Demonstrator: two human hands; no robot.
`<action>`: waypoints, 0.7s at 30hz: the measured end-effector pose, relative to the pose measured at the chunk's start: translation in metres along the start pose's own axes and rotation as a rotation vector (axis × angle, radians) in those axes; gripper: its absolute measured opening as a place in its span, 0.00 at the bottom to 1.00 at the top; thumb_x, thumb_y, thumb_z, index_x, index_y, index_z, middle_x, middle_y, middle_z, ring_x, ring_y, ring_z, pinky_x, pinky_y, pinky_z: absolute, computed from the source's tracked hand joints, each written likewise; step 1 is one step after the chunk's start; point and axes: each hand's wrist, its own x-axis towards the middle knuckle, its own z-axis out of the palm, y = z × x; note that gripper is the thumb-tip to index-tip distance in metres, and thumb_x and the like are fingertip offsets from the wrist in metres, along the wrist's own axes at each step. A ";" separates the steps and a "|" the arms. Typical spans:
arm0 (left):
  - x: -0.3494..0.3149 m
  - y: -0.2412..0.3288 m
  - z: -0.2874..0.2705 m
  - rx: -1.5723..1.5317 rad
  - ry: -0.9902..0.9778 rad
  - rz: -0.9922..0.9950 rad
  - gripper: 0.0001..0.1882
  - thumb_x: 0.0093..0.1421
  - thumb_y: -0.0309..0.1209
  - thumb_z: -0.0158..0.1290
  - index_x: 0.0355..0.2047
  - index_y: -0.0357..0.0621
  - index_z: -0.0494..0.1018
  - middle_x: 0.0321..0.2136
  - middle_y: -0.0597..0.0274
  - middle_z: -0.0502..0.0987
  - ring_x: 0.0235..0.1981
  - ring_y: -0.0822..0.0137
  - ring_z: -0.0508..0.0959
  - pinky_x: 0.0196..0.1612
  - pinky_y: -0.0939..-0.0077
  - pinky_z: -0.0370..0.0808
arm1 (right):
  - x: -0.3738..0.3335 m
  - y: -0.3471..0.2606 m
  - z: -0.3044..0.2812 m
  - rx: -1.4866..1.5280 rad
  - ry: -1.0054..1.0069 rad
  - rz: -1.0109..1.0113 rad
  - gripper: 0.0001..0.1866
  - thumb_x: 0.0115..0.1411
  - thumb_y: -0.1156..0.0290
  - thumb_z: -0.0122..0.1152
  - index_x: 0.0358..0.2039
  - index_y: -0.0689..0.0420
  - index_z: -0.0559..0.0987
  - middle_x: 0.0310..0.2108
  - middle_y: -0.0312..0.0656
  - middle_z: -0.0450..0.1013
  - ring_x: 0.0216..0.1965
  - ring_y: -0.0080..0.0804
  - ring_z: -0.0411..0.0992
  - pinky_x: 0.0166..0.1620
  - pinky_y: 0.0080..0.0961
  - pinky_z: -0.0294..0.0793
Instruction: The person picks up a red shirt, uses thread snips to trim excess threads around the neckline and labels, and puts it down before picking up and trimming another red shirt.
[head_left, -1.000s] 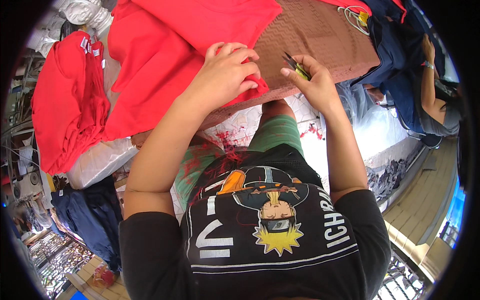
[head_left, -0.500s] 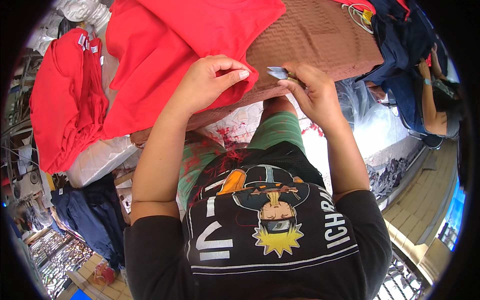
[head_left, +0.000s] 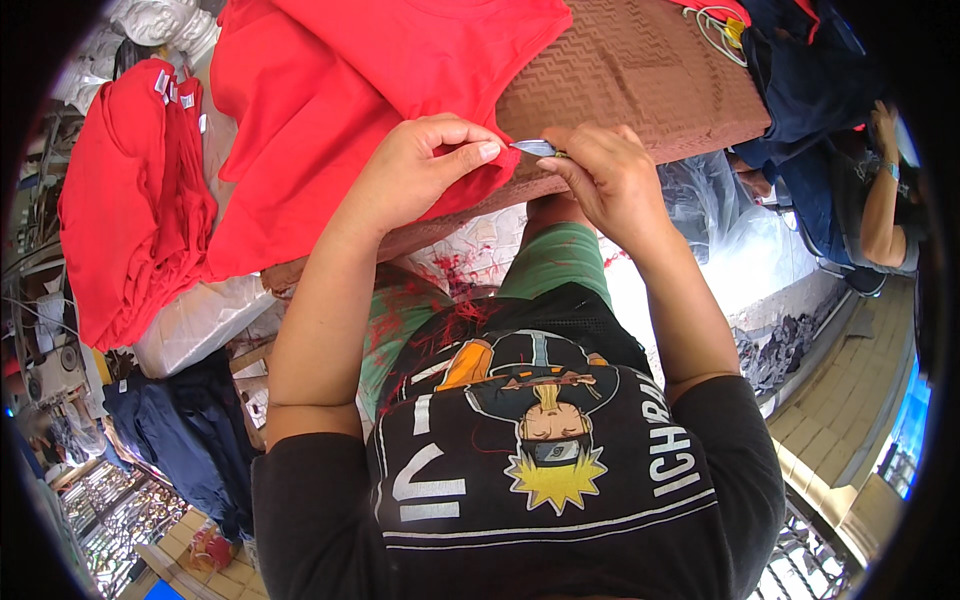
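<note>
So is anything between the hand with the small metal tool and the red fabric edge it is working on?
Nothing visible. The right hand holds the small metal tool with its tip right beside the left hand's fingertips, which pinch the edge of the red garment on the brown table cover.

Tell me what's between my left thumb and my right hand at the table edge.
In the head view, a small metal snipper blade held by the right hand bridges the gap toward the left hand, over the red cloth garment.

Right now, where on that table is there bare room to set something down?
The brown table cover lies bare between the red garment and the dark blue clothes. The near edge is crowded: left hand and right hand meet there.
</note>
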 end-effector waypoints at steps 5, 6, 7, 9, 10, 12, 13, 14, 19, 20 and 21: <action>0.000 0.000 -0.001 -0.005 -0.008 -0.001 0.13 0.63 0.34 0.54 0.39 0.36 0.78 0.31 0.67 0.77 0.38 0.76 0.73 0.47 0.79 0.68 | 0.002 -0.006 -0.001 0.080 -0.016 0.042 0.14 0.52 0.65 0.65 0.38 0.56 0.79 0.27 0.39 0.74 0.29 0.38 0.73 0.32 0.30 0.65; 0.000 -0.001 0.000 -0.001 -0.001 0.008 0.12 0.63 0.34 0.54 0.38 0.38 0.79 0.31 0.67 0.77 0.37 0.75 0.74 0.47 0.79 0.68 | 0.001 -0.005 0.001 0.070 -0.012 0.007 0.14 0.52 0.65 0.66 0.37 0.57 0.79 0.27 0.40 0.74 0.29 0.39 0.73 0.32 0.30 0.66; 0.000 -0.002 0.000 0.004 0.008 0.018 0.11 0.62 0.34 0.54 0.37 0.39 0.79 0.31 0.67 0.77 0.37 0.75 0.74 0.47 0.79 0.67 | 0.001 -0.003 0.005 0.129 0.038 0.076 0.13 0.53 0.63 0.66 0.36 0.57 0.79 0.26 0.39 0.73 0.28 0.37 0.72 0.30 0.29 0.66; 0.001 -0.007 0.001 0.227 0.092 0.163 0.09 0.61 0.34 0.55 0.36 0.41 0.79 0.31 0.66 0.77 0.36 0.73 0.74 0.46 0.78 0.68 | 0.002 0.004 0.014 0.248 0.139 0.213 0.14 0.55 0.61 0.66 0.34 0.58 0.79 0.22 0.37 0.73 0.25 0.34 0.72 0.28 0.28 0.65; 0.003 -0.009 0.001 0.443 0.165 0.300 0.08 0.60 0.33 0.55 0.35 0.43 0.79 0.30 0.66 0.77 0.35 0.71 0.75 0.46 0.77 0.68 | 0.005 0.008 0.018 0.416 0.099 0.355 0.14 0.55 0.59 0.65 0.32 0.58 0.79 0.20 0.35 0.71 0.23 0.30 0.70 0.26 0.26 0.63; 0.008 -0.008 -0.002 0.658 0.208 0.459 0.06 0.58 0.32 0.57 0.34 0.45 0.79 0.29 0.66 0.76 0.34 0.68 0.75 0.43 0.76 0.69 | 0.012 0.014 0.023 0.754 0.015 0.636 0.17 0.57 0.56 0.64 0.28 0.59 0.78 0.16 0.31 0.67 0.18 0.22 0.65 0.21 0.22 0.59; 0.011 -0.001 -0.005 0.659 0.175 0.478 0.06 0.56 0.32 0.58 0.33 0.47 0.79 0.28 0.65 0.76 0.33 0.67 0.75 0.41 0.75 0.70 | 0.017 0.015 0.022 0.881 -0.130 0.761 0.17 0.57 0.55 0.63 0.26 0.58 0.78 0.15 0.29 0.65 0.16 0.19 0.62 0.19 0.21 0.56; 0.013 0.006 -0.007 0.660 0.142 0.497 0.06 0.54 0.31 0.59 0.33 0.48 0.79 0.27 0.65 0.75 0.32 0.66 0.75 0.40 0.74 0.70 | 0.024 0.014 0.019 1.004 -0.280 0.883 0.18 0.58 0.54 0.63 0.24 0.57 0.77 0.14 0.28 0.63 0.15 0.16 0.59 0.18 0.19 0.52; -0.002 0.024 0.006 0.870 0.362 0.643 0.10 0.47 0.31 0.64 0.32 0.49 0.79 0.26 0.66 0.74 0.29 0.67 0.75 0.32 0.74 0.71 | 0.032 0.006 0.012 1.491 -0.372 0.868 0.12 0.63 0.60 0.58 0.27 0.54 0.72 0.10 0.26 0.57 0.10 0.14 0.49 0.15 0.16 0.43; -0.008 0.024 0.012 0.905 0.412 0.690 0.11 0.46 0.31 0.65 0.32 0.49 0.79 0.27 0.66 0.74 0.29 0.67 0.75 0.30 0.74 0.71 | 0.030 0.003 0.011 1.580 -0.284 0.873 0.12 0.63 0.61 0.58 0.28 0.54 0.73 0.10 0.25 0.56 0.11 0.13 0.49 0.16 0.15 0.44; -0.013 0.022 0.021 0.863 0.426 0.693 0.11 0.45 0.31 0.65 0.31 0.49 0.79 0.27 0.67 0.74 0.29 0.67 0.75 0.31 0.74 0.71 | 0.028 -0.002 0.011 1.667 -0.194 0.876 0.11 0.63 0.61 0.59 0.28 0.54 0.74 0.10 0.25 0.56 0.11 0.13 0.49 0.16 0.15 0.46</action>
